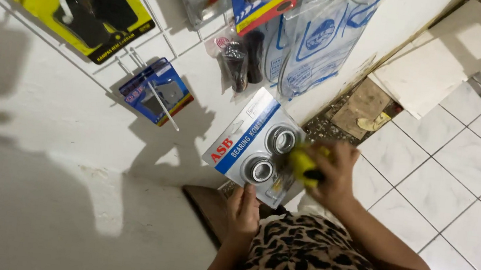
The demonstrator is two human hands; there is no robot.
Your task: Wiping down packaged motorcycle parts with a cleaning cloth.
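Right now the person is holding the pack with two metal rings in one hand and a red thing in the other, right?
Not quite. In the head view, the left hand holds the pack with two metal rings, but the thing in the right hand is yellow, not red.

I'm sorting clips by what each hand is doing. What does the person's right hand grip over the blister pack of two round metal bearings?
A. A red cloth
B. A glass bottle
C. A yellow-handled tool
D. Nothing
C: the right hand is closed around a yellow-handled tool, a bit blurred, set against the bearing pack, while the left hand holds the pack's lower edge.
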